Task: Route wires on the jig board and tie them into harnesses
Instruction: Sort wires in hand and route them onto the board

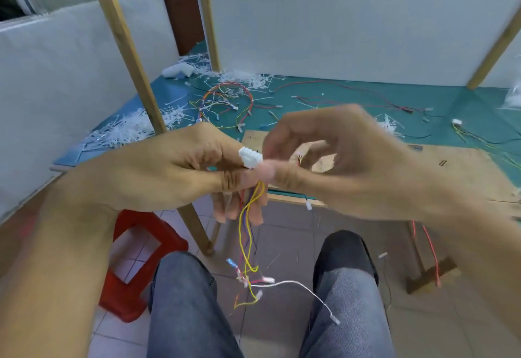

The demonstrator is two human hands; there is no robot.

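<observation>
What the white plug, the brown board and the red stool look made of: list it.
The white plug: likely moulded plastic, matte, ribbed. The brown board: seems wood or fibreboard, dull, with cut slots. The red stool: probably plastic, smooth, slightly glossy.

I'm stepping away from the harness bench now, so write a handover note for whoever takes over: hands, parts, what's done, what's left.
Left hand pinches the coloured wires just below the white connector; right hand pinches the connector.
Wire ends hang loose, untied.
Jig board lies on the green mat; this bundle is not on it.
Done, seemingly: one looped harness on the mat, near heaps of cable ties.
Left: route this bundle on the board and tie it.
</observation>
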